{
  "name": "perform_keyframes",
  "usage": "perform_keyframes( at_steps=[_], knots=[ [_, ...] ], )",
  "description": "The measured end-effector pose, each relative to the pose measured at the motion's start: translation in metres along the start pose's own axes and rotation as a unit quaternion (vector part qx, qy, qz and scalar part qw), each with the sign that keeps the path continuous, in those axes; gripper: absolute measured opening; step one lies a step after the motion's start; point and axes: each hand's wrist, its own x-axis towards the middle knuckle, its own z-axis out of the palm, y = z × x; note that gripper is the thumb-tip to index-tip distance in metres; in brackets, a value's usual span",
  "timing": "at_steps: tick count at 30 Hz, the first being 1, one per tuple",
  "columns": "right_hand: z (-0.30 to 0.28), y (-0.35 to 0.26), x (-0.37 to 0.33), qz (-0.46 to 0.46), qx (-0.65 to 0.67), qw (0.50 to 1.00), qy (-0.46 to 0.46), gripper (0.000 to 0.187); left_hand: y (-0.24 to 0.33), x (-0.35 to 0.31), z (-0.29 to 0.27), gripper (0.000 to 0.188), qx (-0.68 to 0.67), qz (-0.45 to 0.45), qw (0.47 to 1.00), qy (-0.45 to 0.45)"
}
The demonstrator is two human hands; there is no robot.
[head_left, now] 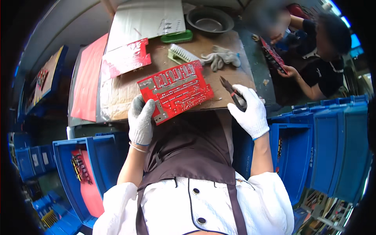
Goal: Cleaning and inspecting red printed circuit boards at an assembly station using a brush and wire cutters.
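Observation:
In my gloved left hand (141, 119) is a red circuit board (178, 92), gripped by its lower left corner. Its solder side faces up, with silvery joints and wide tinned strips, and it is tilted over the table's front edge. My right hand (250, 111), also in a white glove, is wrapped round a pair of cutting pliers (232, 93). Their dark jaws point up and left, a short way from the board's right edge. A second red board (129, 58) lies further back on the cardboard-covered table (239, 47).
Behind the boards are a green-backed brush (184, 53), a grey work glove (221, 58), a green brush-like piece (177, 37) and a dark round basin (210, 20). Blue bins (74, 172) flank me on both sides. At the right, another person (319, 58) holds a red board.

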Motion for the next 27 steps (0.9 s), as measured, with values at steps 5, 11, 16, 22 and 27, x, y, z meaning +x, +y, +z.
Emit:
perform_keyframes(
  at_steps=[5,11,16,22,27],
  knots=[
    [0.029,0.000,-0.015,-0.015,-0.093,0.995,-0.035,0.055,-0.024,0.006,-0.029,0.024,-0.003,-0.020,0.999,0.043],
    [0.038,0.014,-0.020,0.038,-0.159,0.986,-0.022,0.057,-0.024,0.011,-0.033,0.032,0.054,-0.015,0.996,0.065],
    [0.034,0.025,0.018,-0.016,-0.196,0.979,-0.055,0.058,-0.033,0.013,-0.036,0.036,0.083,-0.002,0.993,0.080],
    [0.042,0.026,0.052,-0.022,-0.173,0.983,-0.052,0.061,-0.033,0.011,-0.028,0.035,0.098,0.018,0.989,0.106],
    [0.054,0.020,0.074,-0.123,-0.245,0.961,-0.034,0.052,-0.033,0.007,-0.022,0.033,0.095,0.032,0.987,0.123]
  ],
)
